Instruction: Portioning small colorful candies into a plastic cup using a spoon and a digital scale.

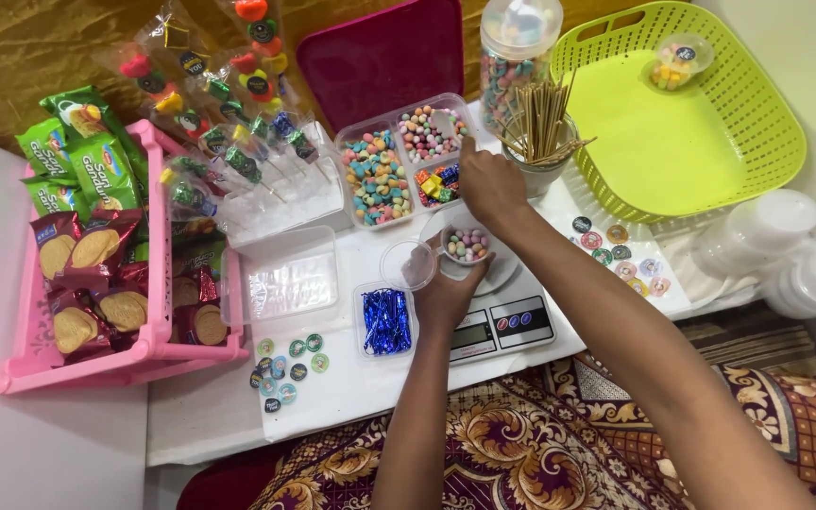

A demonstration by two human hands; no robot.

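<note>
My left hand (pixel 444 288) holds a clear plastic lid (pixel 407 264) beside a small clear cup of pastel candies (pixel 467 245) that stands on a white kitchen scale (pixel 512 323). My right hand (pixel 489 184) reaches over the divided clear tray of coloured candies (pixel 377 179), its fingers pinched at a small white scoop (pixel 445 123) in the far compartment of round candies. The hand hides how it grips the scoop.
A pink basket (pixel 21 373) of biscuit packets is at left, with wrapped candy skewers (pixel 229 123) behind. Also here: a tub of blue twist ties (pixel 386 321), round stickers (pixel 287 368), a cup of wooden sticks (pixel 540 123), a candy jar (pixel 512 57), a green basket (pixel 682 123), and stacked clear cups (pixel 776 246).
</note>
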